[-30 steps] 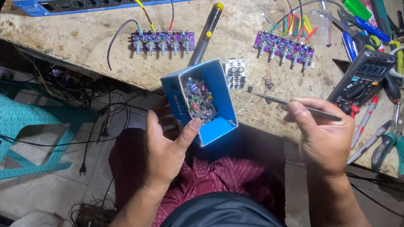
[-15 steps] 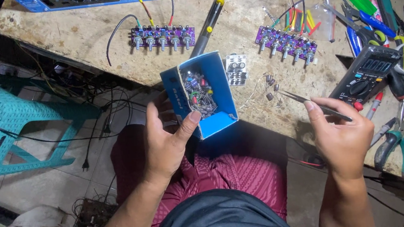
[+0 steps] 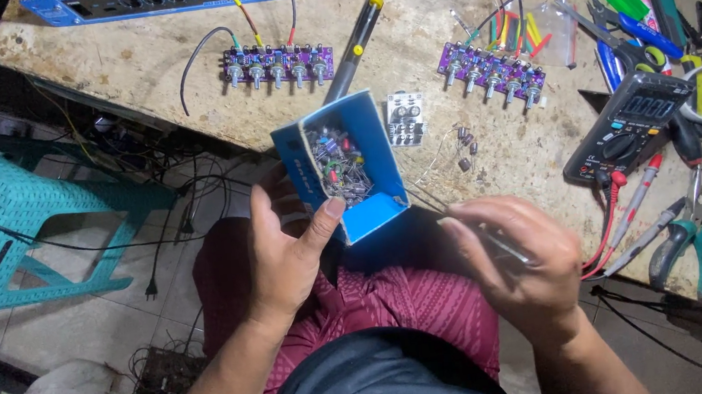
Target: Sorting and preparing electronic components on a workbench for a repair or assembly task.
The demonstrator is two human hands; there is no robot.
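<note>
A: What is in the left hand (image 3: 283,256)?

B: A small blue box (image 3: 346,167). It is open on top and white inside. It tips a bit, with its mouth facing up at us.

A: What is in the box?

B: Lots of tiny parts (image 3: 339,168), all mixed up. Some are dark, some red, some green. They have thin wire legs.

A: Where is the box?

B: Just past the near edge of the worktop (image 3: 139,80), over the lap. The thumb presses on its front side.

A: And the right hand (image 3: 523,261)?

B: It pinches thin metal tweezers (image 3: 508,246). They are blurry. They lie slanted, close to the right of the box.
</note>
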